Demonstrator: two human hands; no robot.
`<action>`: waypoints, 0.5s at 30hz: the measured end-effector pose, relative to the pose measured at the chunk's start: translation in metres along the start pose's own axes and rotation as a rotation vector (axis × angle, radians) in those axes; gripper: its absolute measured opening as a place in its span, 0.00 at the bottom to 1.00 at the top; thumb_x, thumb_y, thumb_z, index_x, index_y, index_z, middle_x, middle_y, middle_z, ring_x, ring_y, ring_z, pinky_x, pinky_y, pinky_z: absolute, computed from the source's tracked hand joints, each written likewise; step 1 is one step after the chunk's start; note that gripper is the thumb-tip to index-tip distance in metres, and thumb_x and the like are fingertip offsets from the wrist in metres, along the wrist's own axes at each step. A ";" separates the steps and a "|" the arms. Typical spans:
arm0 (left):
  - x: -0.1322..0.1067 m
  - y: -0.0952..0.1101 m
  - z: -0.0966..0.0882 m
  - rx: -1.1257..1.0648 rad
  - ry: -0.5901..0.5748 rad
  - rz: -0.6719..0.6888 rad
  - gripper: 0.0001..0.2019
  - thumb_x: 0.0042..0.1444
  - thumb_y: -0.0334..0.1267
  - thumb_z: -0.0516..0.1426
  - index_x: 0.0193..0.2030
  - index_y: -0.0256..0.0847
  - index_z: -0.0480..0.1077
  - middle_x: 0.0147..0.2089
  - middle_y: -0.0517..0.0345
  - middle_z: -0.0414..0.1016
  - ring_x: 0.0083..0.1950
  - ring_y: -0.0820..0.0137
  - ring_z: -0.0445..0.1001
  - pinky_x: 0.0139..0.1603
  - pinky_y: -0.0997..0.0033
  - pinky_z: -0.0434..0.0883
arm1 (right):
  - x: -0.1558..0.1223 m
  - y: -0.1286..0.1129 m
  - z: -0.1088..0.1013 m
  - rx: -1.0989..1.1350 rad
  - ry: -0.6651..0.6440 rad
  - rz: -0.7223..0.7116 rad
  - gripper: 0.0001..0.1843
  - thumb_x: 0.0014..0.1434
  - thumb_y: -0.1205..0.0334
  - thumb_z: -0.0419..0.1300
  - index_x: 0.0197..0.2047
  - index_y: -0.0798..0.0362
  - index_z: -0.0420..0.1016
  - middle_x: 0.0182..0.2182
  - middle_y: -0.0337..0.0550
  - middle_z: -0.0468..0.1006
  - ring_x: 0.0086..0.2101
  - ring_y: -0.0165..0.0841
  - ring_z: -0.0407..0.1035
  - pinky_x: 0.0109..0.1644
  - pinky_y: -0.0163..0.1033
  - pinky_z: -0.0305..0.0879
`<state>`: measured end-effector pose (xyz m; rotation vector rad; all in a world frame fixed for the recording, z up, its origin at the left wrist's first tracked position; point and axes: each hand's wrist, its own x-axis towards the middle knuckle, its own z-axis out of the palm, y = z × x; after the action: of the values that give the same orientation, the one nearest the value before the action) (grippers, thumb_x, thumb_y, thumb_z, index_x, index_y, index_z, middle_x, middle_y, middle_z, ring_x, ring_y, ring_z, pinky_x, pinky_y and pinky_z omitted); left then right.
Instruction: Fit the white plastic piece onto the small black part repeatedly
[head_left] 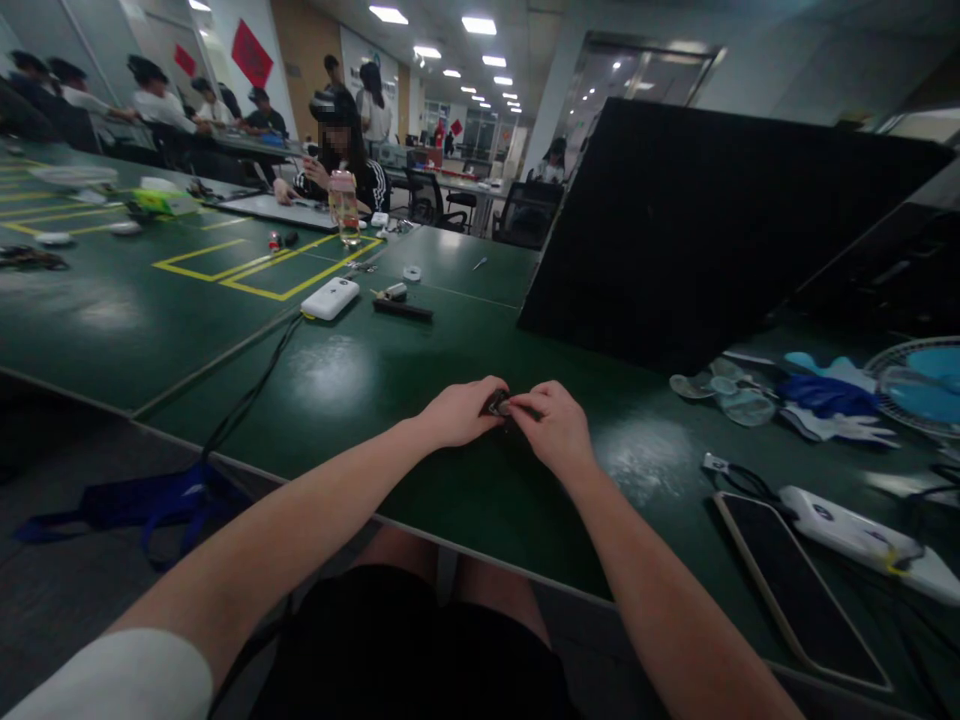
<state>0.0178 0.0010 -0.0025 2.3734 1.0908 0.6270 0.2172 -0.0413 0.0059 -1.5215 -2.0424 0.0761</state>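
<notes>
My left hand [463, 410] is closed around a small dark object with metallic glints [497, 403], just above the green table. The fingertips of my right hand [553, 425] pinch at the right side of that same object. The object is mostly covered by fingers and too small for me to tell its kind. Both hands meet in front of me near the table's front edge. Beyond them lie a black bar-shaped item [403, 310] and a white power bank [330, 298] with a dark cable.
A large black panel [720, 230] stands tilted at the right. Near it are blue and white gloves [832, 400], a fan [926, 385], a phone [799, 585] and another white device [862, 535]. A water bottle [345, 208] stands farther back, before a seated person [341, 165].
</notes>
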 end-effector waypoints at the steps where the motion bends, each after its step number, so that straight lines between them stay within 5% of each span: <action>1: 0.000 0.000 0.001 -0.001 0.001 0.000 0.23 0.60 0.43 0.61 0.62 0.47 0.64 0.55 0.50 0.77 0.53 0.56 0.77 0.53 0.57 0.73 | 0.000 -0.001 0.000 -0.016 0.006 0.014 0.11 0.66 0.54 0.61 0.43 0.46 0.84 0.42 0.46 0.75 0.39 0.39 0.71 0.39 0.44 0.69; 11: 0.001 0.001 0.000 -0.002 -0.012 -0.035 0.22 0.60 0.43 0.61 0.60 0.48 0.65 0.52 0.52 0.79 0.50 0.58 0.78 0.51 0.58 0.74 | -0.001 -0.011 -0.001 -0.067 -0.008 0.008 0.08 0.66 0.58 0.61 0.45 0.47 0.80 0.45 0.46 0.73 0.40 0.38 0.70 0.38 0.43 0.69; 15: 0.000 0.002 0.000 0.015 -0.007 -0.042 0.23 0.60 0.43 0.62 0.61 0.47 0.65 0.52 0.52 0.79 0.51 0.58 0.78 0.52 0.58 0.73 | 0.000 -0.004 -0.010 -0.076 0.078 0.067 0.13 0.65 0.52 0.62 0.49 0.48 0.78 0.48 0.49 0.75 0.42 0.40 0.71 0.40 0.44 0.69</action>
<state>0.0187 0.0000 -0.0011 2.3574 1.1436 0.5974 0.2189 -0.0451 0.0157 -1.6144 -1.9531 -0.0343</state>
